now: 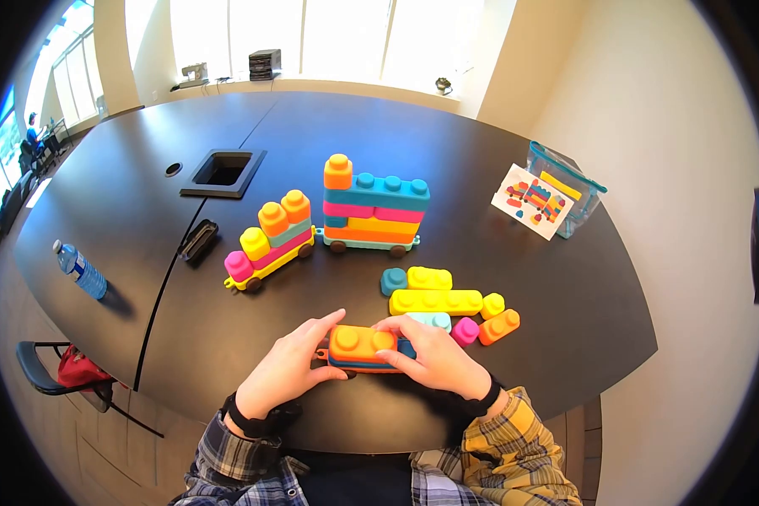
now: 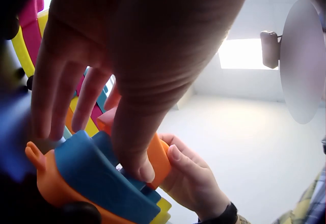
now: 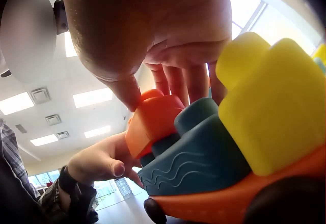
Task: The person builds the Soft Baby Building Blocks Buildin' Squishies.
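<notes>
Near the table's front edge sits a toy train car with an orange wheeled base [image 2: 61,188]. Blue blocks [image 2: 102,170] lie on that base, and an orange two-stud building block [image 1: 358,339] is on top of them. My right hand [image 1: 438,354] pinches the orange block between thumb and fingers. From the other end, my left hand [image 1: 287,371] holds the same block, its thumb [image 2: 137,165] on the near side and the fingers beyond it. A yellow block [image 3: 275,107] stands at the base's end in the right wrist view, hidden by my right hand in the head view.
Ahead stand a tall blue-topped car [image 1: 378,202] and a yellow-based car [image 1: 274,253]. Several loose blocks [image 1: 434,302] lie right of centre. A picture card [image 1: 531,202] leans on a clear pouch [image 1: 578,190]. A water bottle [image 1: 83,271] stands left, beyond a dark case [image 1: 198,242].
</notes>
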Demonstrator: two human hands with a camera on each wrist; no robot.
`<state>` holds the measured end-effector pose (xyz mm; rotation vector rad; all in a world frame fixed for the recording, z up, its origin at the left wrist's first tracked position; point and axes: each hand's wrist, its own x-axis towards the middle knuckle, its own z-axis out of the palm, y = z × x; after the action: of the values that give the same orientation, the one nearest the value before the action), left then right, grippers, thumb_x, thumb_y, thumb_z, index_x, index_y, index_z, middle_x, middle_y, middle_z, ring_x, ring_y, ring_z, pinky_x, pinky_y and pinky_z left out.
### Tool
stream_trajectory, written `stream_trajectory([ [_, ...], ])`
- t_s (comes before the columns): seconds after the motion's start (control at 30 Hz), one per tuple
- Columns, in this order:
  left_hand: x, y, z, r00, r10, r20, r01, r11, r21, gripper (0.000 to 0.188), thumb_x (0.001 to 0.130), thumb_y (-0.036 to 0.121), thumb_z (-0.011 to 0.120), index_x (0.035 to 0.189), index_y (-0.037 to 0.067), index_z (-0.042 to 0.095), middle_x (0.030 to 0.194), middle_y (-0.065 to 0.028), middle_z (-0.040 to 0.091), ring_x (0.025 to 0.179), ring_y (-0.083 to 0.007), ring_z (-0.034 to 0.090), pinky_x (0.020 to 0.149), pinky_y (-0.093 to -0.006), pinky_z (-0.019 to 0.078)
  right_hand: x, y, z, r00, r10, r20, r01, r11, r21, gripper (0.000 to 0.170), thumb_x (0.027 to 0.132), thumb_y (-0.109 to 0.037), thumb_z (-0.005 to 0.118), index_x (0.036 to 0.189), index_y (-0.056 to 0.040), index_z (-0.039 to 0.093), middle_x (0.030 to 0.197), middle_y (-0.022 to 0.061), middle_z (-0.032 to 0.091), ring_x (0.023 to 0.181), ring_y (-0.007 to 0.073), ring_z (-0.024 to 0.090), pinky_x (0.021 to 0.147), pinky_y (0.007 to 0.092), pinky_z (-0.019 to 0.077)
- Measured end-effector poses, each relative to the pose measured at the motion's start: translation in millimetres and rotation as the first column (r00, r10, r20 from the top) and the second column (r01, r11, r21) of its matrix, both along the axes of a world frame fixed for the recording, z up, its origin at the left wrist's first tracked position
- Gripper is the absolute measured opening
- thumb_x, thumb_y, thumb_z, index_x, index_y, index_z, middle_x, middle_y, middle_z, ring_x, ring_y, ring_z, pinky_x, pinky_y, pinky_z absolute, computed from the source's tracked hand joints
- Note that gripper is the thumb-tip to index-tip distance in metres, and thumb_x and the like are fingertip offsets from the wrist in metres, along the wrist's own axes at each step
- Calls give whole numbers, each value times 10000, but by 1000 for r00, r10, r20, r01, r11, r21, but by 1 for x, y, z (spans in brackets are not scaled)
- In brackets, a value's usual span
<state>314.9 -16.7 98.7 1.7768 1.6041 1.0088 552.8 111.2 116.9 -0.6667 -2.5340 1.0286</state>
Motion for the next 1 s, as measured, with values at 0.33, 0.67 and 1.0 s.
stream_trajectory([
  [0.33,2,2,5,1000,-24,-14,25,999,47,552,894,183,823,1407,104,636,1183,-136,694,1042,-359,696,907,-414,579,-3,-2,-17,992,58,-114,-40,987,155,410,959,-213,773,1293,-21,634,1182,165,723,1035,347,723,916,401,576],
  [0.67,4,3,9,981,6,-192,22,990,141,560,890,222,829,1399,94,633,1276,-121,672,1169,-349,648,1009,-432,541,29,13,4,989,-42,-141,87,940,331,456,947,-215,759,1342,-24,637,1283,207,698,1177,398,674,1007,462,541],
  [1.0,11,7,9,982,33,-186,-4,988,155,405,898,222,819,1251,72,690,1205,-105,679,1151,-334,641,986,-434,541,158,80,-17,845,-530,62,486,812,322,322,897,-110,759,1179,29,691,1170,191,718,1086,378,698,970,403,555],
])
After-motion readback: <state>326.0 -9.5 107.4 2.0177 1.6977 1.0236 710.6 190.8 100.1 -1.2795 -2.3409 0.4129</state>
